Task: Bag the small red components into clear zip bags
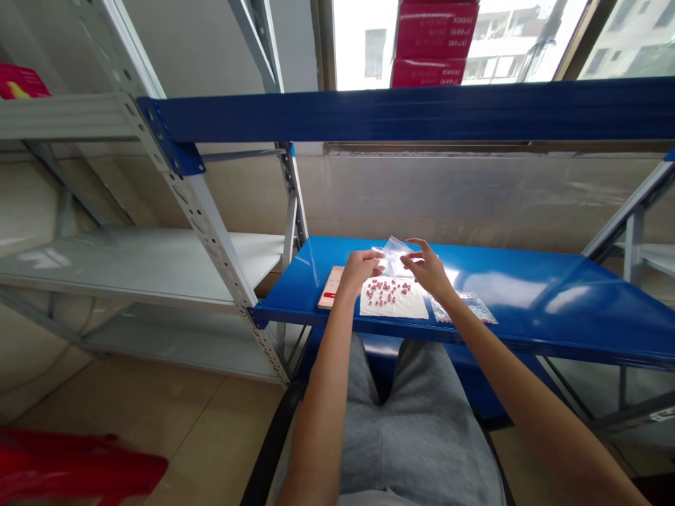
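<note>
In the head view, a blue shelf surface (532, 281) is seen across the middle and right of the frame, and both hands are held above it, near the centre. The left hand (358, 268) is brought to the left edge of a clear plastic bag (393, 247), with its fingers curled and nearly closed; whether the film is pinched between them cannot be told. The right hand (431, 270) is placed at the bag's right side, its fingers parted, the uppermost one stretched out over the bag and the lower ones bent towards it; whether the plastic is gripped there cannot be told either.

Just below the bag, at the centre of the frame, a white sheet (395, 309) is laid flat near the front edge, and small reddish-pink beads (383, 292) are scattered over its upper and middle parts. A phone (331, 287) with a lit screen is placed left of the sheet, partly covered by the left arm. To the sheet's right, a second clear bag (474, 306) is laid flat, partly hidden by the right arm, and some pinkish contents are shown along its lower edge.

Across the upper part, a blue beam (411, 116) is seen, with red boxes (435, 31) stacked above it before a window.
</note>
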{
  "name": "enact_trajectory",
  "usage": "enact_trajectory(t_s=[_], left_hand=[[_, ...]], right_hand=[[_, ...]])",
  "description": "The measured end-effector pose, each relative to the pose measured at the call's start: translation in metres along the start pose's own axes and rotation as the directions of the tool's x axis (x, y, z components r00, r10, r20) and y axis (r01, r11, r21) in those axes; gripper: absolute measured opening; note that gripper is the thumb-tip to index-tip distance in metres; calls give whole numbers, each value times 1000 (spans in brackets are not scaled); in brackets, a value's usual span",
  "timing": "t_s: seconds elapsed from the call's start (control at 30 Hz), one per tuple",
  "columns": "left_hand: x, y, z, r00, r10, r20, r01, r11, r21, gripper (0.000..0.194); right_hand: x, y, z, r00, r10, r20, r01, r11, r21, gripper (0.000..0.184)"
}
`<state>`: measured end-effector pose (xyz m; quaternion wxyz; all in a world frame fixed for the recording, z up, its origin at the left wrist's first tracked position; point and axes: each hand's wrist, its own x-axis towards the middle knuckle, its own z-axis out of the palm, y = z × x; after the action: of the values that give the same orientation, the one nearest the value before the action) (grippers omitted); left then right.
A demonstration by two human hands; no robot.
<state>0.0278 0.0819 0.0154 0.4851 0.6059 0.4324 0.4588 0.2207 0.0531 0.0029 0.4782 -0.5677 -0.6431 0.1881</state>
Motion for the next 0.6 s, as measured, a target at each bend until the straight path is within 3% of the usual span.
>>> enact_trajectory(t_s=[0.13,0.23,0.37,0.6], left_hand=[[-44,3,11,999,34,-3,-34,988,-150,21],[-65,-1,20,999,8,-36,-16,975,-221,38],[-72,-14,28,999,-17,34,25,967,-255,60],[-74,-18,28,999,-31,-10,27,951,-309,41]], right_hand=[[-28,-8,-11,999,-23,42,14,979,203,39],[-43,-11,-14,1000,13,-5,-11,963,271,35],[-51,-15,-18,996,77,-43,-57,936,346,37],[-55,-20,-23,997,78,-20,-63,908,413,48]])
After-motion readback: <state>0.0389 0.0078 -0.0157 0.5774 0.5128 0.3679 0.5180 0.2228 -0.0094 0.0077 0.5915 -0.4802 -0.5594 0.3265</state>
